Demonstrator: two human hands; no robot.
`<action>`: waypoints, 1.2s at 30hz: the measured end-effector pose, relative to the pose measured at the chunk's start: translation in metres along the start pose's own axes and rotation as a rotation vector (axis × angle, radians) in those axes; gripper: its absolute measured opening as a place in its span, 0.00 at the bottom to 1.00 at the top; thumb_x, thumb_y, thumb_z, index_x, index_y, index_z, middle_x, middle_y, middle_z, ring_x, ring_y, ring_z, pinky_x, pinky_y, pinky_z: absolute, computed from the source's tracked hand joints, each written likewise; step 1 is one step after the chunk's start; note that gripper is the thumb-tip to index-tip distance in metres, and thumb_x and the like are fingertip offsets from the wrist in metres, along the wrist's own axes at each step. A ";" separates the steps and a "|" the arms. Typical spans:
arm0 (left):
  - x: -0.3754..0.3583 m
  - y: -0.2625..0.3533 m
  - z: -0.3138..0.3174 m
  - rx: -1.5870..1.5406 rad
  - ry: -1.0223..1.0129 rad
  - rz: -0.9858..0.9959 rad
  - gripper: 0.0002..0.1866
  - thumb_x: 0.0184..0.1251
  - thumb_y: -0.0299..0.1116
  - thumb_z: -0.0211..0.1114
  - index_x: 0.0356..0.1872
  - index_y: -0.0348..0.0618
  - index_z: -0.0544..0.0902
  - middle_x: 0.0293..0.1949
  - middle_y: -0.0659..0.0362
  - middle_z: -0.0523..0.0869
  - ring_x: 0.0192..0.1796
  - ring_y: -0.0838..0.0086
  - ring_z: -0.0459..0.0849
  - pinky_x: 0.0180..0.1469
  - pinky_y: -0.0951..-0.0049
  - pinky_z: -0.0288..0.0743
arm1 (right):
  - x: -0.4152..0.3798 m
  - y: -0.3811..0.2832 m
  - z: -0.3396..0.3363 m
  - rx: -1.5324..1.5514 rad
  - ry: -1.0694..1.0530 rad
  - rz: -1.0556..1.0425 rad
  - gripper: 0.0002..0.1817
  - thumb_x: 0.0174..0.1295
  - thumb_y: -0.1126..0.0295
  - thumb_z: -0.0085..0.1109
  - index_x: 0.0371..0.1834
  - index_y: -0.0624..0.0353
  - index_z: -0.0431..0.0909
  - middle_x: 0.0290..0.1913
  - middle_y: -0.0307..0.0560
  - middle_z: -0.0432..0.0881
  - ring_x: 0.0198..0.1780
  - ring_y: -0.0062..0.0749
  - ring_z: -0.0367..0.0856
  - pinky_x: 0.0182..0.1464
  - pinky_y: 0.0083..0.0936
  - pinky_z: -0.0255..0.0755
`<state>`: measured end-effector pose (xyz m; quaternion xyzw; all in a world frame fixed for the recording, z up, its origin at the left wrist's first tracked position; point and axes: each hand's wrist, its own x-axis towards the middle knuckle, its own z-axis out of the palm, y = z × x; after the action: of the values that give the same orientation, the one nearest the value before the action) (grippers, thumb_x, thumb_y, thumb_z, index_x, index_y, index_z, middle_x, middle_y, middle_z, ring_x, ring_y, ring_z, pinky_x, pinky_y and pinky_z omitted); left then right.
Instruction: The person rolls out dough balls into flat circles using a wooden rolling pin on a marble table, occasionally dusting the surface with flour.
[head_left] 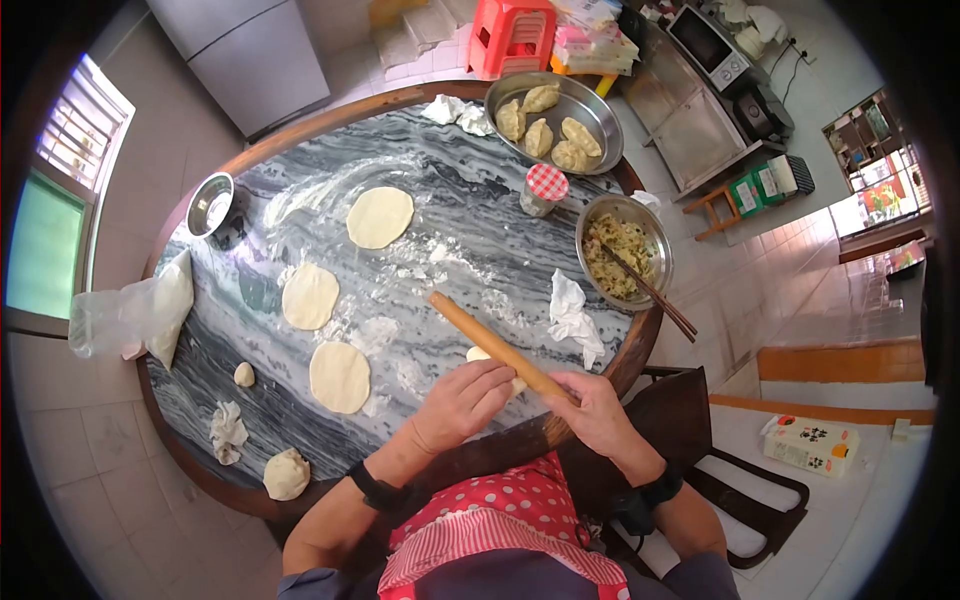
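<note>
A wooden rolling pin (495, 345) lies slantwise over a small piece of dough (478, 354) near the table's front edge. My right hand (590, 408) is closed round the pin's lower end. At the dough's left side, my left hand (462, 402) has its fingers pressed together by the dough and the pin; the part under the fingertips is hidden. Three flat dough rounds lie to the left: one at the top (380, 218), one in the middle (310, 296) and one lower down (339, 378). White flour is scattered between them.
Filled dumplings sit in a metal pan (608, 120) at the back. A red-capped jar (543, 190) and a bowl of filling (660, 240) with chopsticks stand at right. A small bowl (211, 205), a flour bag (172, 310), a dough ball (287, 474) and crumpled tissues (571, 318) also lie around.
</note>
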<state>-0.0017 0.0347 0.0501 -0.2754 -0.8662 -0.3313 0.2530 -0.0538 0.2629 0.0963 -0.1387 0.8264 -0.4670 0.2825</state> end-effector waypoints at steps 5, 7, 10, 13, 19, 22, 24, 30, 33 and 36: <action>-0.008 0.001 -0.006 -0.072 -0.147 -0.010 0.16 0.53 0.27 0.63 0.45 0.36 0.79 0.49 0.52 0.84 0.54 0.59 0.84 0.52 0.62 0.82 | -0.005 -0.002 -0.006 0.134 -0.068 0.098 0.17 0.70 0.65 0.61 0.53 0.69 0.81 0.33 0.42 0.84 0.31 0.22 0.80 0.35 0.21 0.75; -0.013 0.002 -0.011 -0.126 -0.194 0.003 0.14 0.55 0.26 0.65 0.45 0.37 0.80 0.46 0.52 0.84 0.51 0.55 0.85 0.51 0.61 0.82 | -0.004 -0.009 -0.015 0.287 -0.150 0.249 0.17 0.76 0.63 0.53 0.51 0.67 0.81 0.32 0.37 0.81 0.27 0.15 0.75 0.27 0.16 0.69; -0.031 0.009 -0.003 -0.352 -0.140 -0.384 0.13 0.63 0.23 0.67 0.48 0.37 0.80 0.45 0.53 0.86 0.48 0.58 0.87 0.50 0.64 0.83 | -0.003 -0.008 -0.034 0.521 -0.071 0.270 0.17 0.78 0.62 0.49 0.51 0.65 0.80 0.30 0.36 0.78 0.24 0.13 0.70 0.23 0.15 0.64; -0.024 0.019 0.021 -1.007 0.320 -1.319 0.11 0.70 0.22 0.66 0.51 0.34 0.82 0.47 0.53 0.88 0.47 0.66 0.88 0.51 0.67 0.83 | -0.004 -0.003 -0.030 0.339 0.005 0.233 0.15 0.77 0.65 0.51 0.53 0.66 0.79 0.29 0.37 0.77 0.23 0.15 0.70 0.25 0.18 0.66; -0.064 -0.004 0.081 -1.111 0.679 -1.482 0.17 0.69 0.22 0.65 0.58 0.29 0.80 0.48 0.52 0.88 0.47 0.72 0.88 0.51 0.73 0.82 | 0.007 0.046 0.007 -0.189 0.270 -0.159 0.14 0.69 0.71 0.61 0.53 0.66 0.78 0.33 0.48 0.81 0.29 0.36 0.81 0.34 0.30 0.75; -0.079 -0.007 0.070 -0.552 0.432 -1.348 0.20 0.68 0.21 0.65 0.61 0.32 0.79 0.47 0.53 0.88 0.46 0.71 0.87 0.49 0.74 0.81 | 0.011 0.053 0.019 -0.367 0.326 -0.296 0.18 0.63 0.73 0.65 0.55 0.65 0.77 0.39 0.52 0.82 0.38 0.46 0.82 0.41 0.35 0.76; -0.085 0.001 0.048 -0.419 0.352 -1.375 0.21 0.67 0.20 0.64 0.61 0.33 0.79 0.48 0.51 0.86 0.48 0.69 0.86 0.50 0.72 0.80 | 0.012 0.056 0.030 -0.409 0.294 -0.287 0.21 0.60 0.74 0.66 0.57 0.63 0.77 0.42 0.54 0.81 0.44 0.53 0.81 0.46 0.40 0.77; -0.072 -0.005 0.009 0.077 0.264 -0.964 0.24 0.69 0.23 0.62 0.66 0.37 0.75 0.64 0.42 0.72 0.67 0.47 0.72 0.68 0.55 0.67 | 0.010 0.080 0.062 -0.504 0.114 -0.531 0.25 0.53 0.77 0.68 0.56 0.62 0.76 0.48 0.52 0.80 0.49 0.51 0.80 0.49 0.39 0.75; -0.078 -0.037 0.030 0.401 -0.263 -0.765 0.32 0.73 0.38 0.60 0.75 0.39 0.65 0.78 0.40 0.56 0.79 0.37 0.51 0.76 0.34 0.41 | 0.010 0.098 0.074 -0.513 0.126 -0.536 0.27 0.55 0.73 0.70 0.60 0.61 0.76 0.52 0.48 0.78 0.51 0.45 0.79 0.52 0.39 0.72; -0.062 -0.054 0.038 0.425 -0.338 -0.719 0.32 0.75 0.42 0.59 0.75 0.38 0.65 0.79 0.40 0.53 0.80 0.36 0.48 0.77 0.33 0.40 | 0.007 0.100 0.083 -0.662 0.194 -0.442 0.28 0.57 0.69 0.69 0.63 0.59 0.75 0.59 0.49 0.76 0.57 0.44 0.75 0.56 0.40 0.68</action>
<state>-0.0020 0.0085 -0.0367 0.0508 -0.9849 -0.1632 0.0279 -0.0064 0.2543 -0.0249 -0.3515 0.9052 -0.2362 0.0363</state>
